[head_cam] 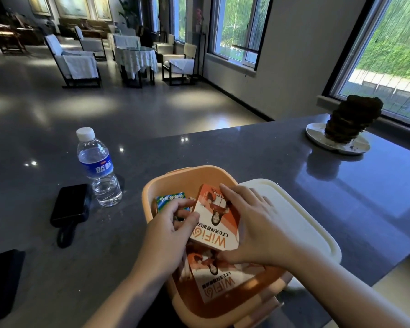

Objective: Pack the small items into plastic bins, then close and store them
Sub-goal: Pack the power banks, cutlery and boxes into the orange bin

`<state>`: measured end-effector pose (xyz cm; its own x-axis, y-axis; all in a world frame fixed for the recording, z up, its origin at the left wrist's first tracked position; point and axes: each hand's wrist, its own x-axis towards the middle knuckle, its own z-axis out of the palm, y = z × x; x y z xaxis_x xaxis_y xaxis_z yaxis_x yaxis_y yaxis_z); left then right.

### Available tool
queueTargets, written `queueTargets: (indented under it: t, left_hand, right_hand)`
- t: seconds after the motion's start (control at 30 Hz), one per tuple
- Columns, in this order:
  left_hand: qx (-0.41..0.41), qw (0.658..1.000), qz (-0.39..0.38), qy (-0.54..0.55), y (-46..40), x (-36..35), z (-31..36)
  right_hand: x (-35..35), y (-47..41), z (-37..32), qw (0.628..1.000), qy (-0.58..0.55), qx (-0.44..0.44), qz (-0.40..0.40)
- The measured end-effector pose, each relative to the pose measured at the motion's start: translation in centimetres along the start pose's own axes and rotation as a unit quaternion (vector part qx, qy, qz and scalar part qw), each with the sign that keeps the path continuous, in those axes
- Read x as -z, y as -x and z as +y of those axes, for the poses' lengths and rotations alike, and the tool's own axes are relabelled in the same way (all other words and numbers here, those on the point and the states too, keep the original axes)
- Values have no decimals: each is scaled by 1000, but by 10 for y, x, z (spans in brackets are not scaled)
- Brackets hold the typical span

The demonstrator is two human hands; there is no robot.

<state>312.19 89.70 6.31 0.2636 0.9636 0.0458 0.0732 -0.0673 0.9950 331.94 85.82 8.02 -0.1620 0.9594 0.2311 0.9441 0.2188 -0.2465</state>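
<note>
An orange plastic bin (187,178) stands open on the dark counter's near edge. Over its middle, both hands hold an orange-and-white WiFi box (214,221): my left hand (173,230) pinches its left edge, my right hand (253,221) grips its right side and near corner. A second, matching WiFi box (220,282) lies in the bin beneath it. A green-and-blue packet (171,198) sits at the bin's far left, partly hidden by my left fingers. The cream lid (301,216) lies to the bin's right, partly under my right hand.
A water bottle (97,166) stands left of the bin, with a black power bank and its cable (69,207) beside it. A dark object (0,282) lies at the left edge. A dark ornament on a white plate (348,131) sits far right, near the windows.
</note>
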Motion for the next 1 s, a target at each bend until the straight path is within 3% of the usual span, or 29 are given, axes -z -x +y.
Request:
queueTargets:
  t: [0.1,0.2,0.3,0.4,0.67,0.77,0.87,1.0]
  left_hand:
    - [-39,996,8,-78,3,9,-5]
    - [-94,971,46,-214,0,19,-13]
    - [-98,955,68,-271,-2,22,-20]
    - [-90,950,73,-289,-3,21,-26]
    - [-93,951,77,-283,-5,19,-32]
    - [-98,955,87,-264,-6,19,-32]
    - [-98,959,85,-251,-6,20,-33]
    - [-97,957,83,-260,-6,20,-34]
  right_hand:
    - [11,-2,7,997,63,35,-36]
    - [21,-9,11,979,110,83,-151]
    - [12,-14,3,950,121,138,-254]
    - [-2,-17,-2,930,104,129,-327]
    - [-23,-18,16,925,-78,68,-365]
    - [-28,-21,17,938,-68,13,-341]
    - [-39,-21,12,942,-17,29,-335]
    - [-41,-19,10,932,-37,31,-358]
